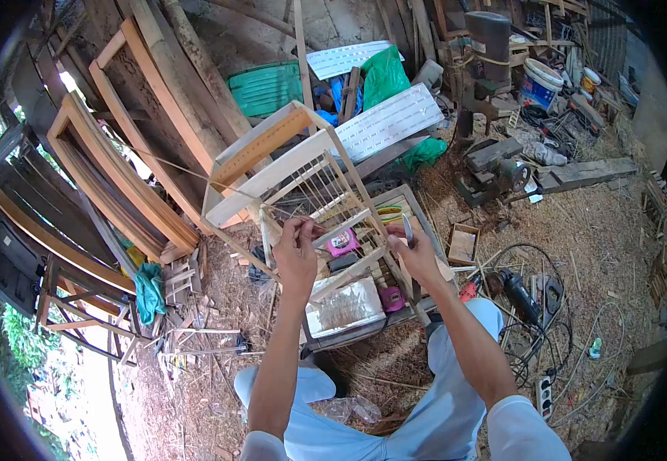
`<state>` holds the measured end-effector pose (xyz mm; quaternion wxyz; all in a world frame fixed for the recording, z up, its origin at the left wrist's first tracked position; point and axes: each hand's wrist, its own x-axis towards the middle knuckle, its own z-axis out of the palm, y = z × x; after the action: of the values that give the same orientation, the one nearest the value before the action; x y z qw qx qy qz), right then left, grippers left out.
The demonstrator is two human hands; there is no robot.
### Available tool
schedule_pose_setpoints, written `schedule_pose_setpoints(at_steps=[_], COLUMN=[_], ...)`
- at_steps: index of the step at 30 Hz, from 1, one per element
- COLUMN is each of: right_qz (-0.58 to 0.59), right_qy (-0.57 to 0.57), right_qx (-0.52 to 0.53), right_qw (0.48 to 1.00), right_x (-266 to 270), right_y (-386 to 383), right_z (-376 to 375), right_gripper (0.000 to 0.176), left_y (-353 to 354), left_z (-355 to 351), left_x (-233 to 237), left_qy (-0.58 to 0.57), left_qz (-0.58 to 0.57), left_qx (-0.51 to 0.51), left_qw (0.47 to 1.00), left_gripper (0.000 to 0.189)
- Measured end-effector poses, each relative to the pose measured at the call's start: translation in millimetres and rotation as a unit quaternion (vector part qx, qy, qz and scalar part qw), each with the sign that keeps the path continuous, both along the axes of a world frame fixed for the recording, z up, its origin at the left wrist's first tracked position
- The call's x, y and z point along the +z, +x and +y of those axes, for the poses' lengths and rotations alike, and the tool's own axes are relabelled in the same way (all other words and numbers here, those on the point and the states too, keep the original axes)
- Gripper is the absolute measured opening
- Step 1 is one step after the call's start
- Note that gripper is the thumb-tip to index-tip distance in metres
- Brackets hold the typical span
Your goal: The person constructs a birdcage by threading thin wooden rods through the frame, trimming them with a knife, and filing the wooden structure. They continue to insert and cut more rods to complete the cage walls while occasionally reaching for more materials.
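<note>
A wooden cage frame [276, 178] with a row of thin bars [314, 188] stands tilted before me. My left hand [296, 244] is closed in a pinch at its near side, on what looks like a long thin stick [195, 178] running off to the upper left. In my right hand [419, 257] is a knife [408, 230], its blade pointing up, beside the frame's right edge. Under the frame sits a low wooden box [326, 338] with a pale worn board [345, 307], a pink tape measure [342, 243] and another pink item [392, 299].
A power tool [519, 296] with a cord lies right of my knee, near a power strip [544, 396]. A small wooden tray [464, 244] rests on the shavings. Wooden frames [114, 169] lean at left. A bench vise [495, 173] and a paint bucket [541, 83] stand at back right.
</note>
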<state>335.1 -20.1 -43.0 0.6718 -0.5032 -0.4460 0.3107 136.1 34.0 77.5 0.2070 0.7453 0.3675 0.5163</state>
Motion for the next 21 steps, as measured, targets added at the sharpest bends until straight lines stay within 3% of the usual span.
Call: schedule_pose_setpoints(at_steps=[7,9,21], right_qz=[0.039,-0.010,0.016], right_qy=[-0.040,-0.059,-0.037], right_qx=[0.003,0.010,0.017], right_qw=[0.998,0.998,0.999], right_x=[5.1,5.8,0.9], right_y=[-7.9,-6.7,-3.5], right_z=[-0.4,-2.0,-0.3], right_gripper=[0.027,0.027,0.023], left_y=[-1.4,-1.4,1.3], left_z=[-5.3,-3.9,-3.1], left_x=[9.1,8.5,12.5], left_qy=[0.049,0.057,-0.028], left_qz=[0.049,0.059,0.029], left_qx=[0.023,0.025,-0.017], left_qw=[0.997,0.996,0.999], left_gripper=[0.004,0.004,0.012])
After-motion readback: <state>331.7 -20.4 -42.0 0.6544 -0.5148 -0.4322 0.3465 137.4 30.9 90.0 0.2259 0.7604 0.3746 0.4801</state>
